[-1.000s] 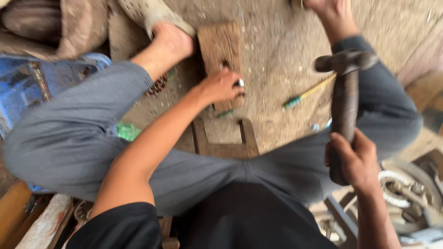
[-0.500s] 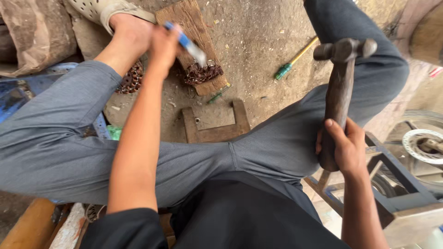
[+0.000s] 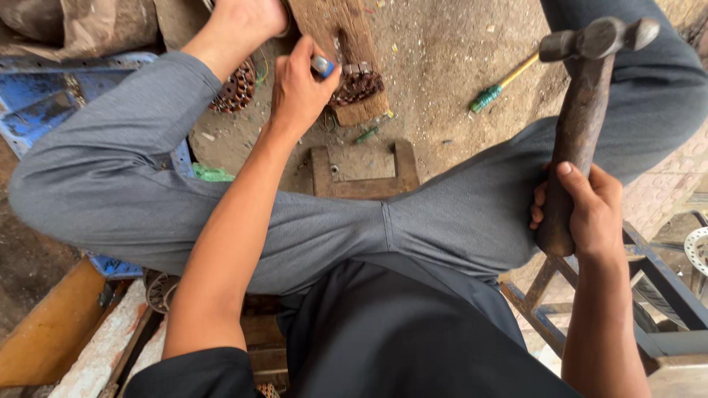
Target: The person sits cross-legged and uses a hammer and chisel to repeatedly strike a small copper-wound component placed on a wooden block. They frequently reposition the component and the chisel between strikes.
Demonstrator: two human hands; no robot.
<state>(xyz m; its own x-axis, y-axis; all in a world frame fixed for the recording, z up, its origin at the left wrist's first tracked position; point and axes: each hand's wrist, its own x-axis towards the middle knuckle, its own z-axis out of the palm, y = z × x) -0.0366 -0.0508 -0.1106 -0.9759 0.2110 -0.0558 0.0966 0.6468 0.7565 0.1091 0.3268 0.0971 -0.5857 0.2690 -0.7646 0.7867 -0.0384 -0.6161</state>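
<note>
Head view: your left hand point(image 3: 299, 88) pinches a blue-handled tool point(image 3: 322, 66), its tip hidden, against the stator point(image 3: 358, 82) on the far wooden block point(image 3: 339, 33); your right hand point(image 3: 590, 210) is wrapped tight around the raised hammer point(image 3: 582, 110) at right.

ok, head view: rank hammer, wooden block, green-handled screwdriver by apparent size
1. hammer, though it is raised nearer the camera, so its lead is unsure
2. wooden block, partly cut off at the top edge
3. green-handled screwdriver
</note>
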